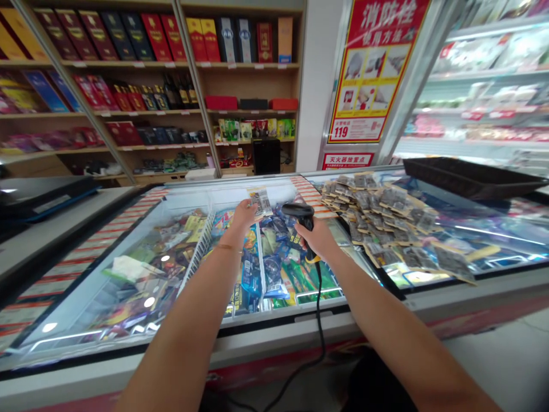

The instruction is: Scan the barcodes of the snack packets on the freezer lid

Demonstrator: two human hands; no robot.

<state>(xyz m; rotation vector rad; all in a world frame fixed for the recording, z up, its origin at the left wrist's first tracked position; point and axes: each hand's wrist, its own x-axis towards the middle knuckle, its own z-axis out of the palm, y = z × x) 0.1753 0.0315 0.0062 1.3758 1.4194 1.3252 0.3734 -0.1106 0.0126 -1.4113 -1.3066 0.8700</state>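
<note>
My left hand (245, 214) pinches a small clear-and-tan packet (259, 201) by its near left side, held up above the chest freezer (217, 197). Wrapped round the grip of a black barcode scanner (299, 212) is my right hand (312, 234). The scanner's head points left, toward the packet, with a gap between them. Its black cable (320, 320) hangs down over the freezer's front edge. Below both hands lie frozen goods in coloured bags (274, 269), split up by white wire dividers (260, 263).
To the right, a heap of similar packets (381, 212) covers the freezer glass. A dark brown tray (467, 174) stands behind it. Shelves of boxed goods (244, 43) line the back wall. At far left sits a dark flat device (47, 194) on a counter.
</note>
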